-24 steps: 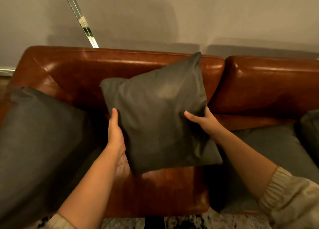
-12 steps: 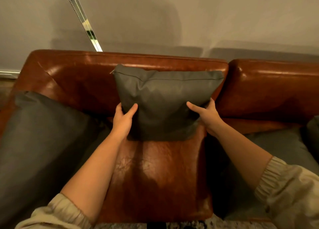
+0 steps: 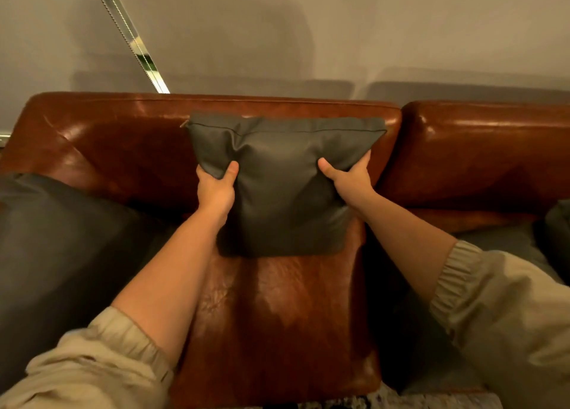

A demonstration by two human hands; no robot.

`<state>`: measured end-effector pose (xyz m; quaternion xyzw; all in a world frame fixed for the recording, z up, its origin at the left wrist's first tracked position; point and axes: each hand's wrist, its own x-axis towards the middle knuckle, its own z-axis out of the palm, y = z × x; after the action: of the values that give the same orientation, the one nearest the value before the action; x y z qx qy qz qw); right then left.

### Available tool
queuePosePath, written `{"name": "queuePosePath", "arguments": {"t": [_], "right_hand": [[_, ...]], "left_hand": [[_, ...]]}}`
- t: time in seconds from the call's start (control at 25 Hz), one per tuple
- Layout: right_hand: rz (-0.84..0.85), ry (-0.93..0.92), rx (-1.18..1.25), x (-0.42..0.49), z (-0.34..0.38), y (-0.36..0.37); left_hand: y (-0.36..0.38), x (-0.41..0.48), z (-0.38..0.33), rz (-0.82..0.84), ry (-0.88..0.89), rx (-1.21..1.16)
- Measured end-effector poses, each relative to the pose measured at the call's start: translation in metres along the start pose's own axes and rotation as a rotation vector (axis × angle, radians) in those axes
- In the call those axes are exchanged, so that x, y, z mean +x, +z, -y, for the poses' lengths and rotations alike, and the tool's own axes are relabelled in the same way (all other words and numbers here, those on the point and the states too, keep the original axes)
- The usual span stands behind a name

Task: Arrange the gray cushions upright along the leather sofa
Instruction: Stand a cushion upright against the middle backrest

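Note:
A gray cushion (image 3: 283, 186) stands upright on the seat of the brown leather sofa (image 3: 277, 316), leaning on the backrest (image 3: 123, 131), zipper seam at the top. My left hand (image 3: 216, 189) pinches its left edge, thumb on the front. My right hand (image 3: 348, 177) grips its right edge the same way. A larger gray cushion (image 3: 61, 254) lies slumped at the sofa's left end. Another gray cushion (image 3: 509, 242) lies flat on the right seat, and the edge of a further one (image 3: 559, 226) shows at the far right.
A pale wall rises behind the sofa. A shiny metal pole (image 3: 132, 38) slants down behind the left backrest. A second backrest section (image 3: 487, 143) continues to the right. Patterned rug shows at the bottom edge (image 3: 339, 404).
The cushion went from tilted in the air in front of the backrest to upright on the seat. Both hands slid up its sides and closed on the edges.

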<state>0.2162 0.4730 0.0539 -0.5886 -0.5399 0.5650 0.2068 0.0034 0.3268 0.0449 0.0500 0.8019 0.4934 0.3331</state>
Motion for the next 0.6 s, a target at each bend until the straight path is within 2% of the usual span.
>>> {"name": "queuePosePath", "arguments": {"t": [0.24, 0.44, 0.6], "right_hand": [[-0.062, 0.093, -0.046, 0.02, 0.006, -0.004], [-0.043, 0.034, 0.158, -0.008, -0.012, -0.005], [-0.003, 0.097, 0.186, -0.021, -0.028, 0.001]], "left_hand": [[-0.01, 0.003, -0.005, 0.067, -0.184, -0.104], [-0.009, -0.009, 0.014, 0.04, -0.146, -0.181], [-0.011, -0.014, 0.035, 0.03, -0.117, -0.217]]}}
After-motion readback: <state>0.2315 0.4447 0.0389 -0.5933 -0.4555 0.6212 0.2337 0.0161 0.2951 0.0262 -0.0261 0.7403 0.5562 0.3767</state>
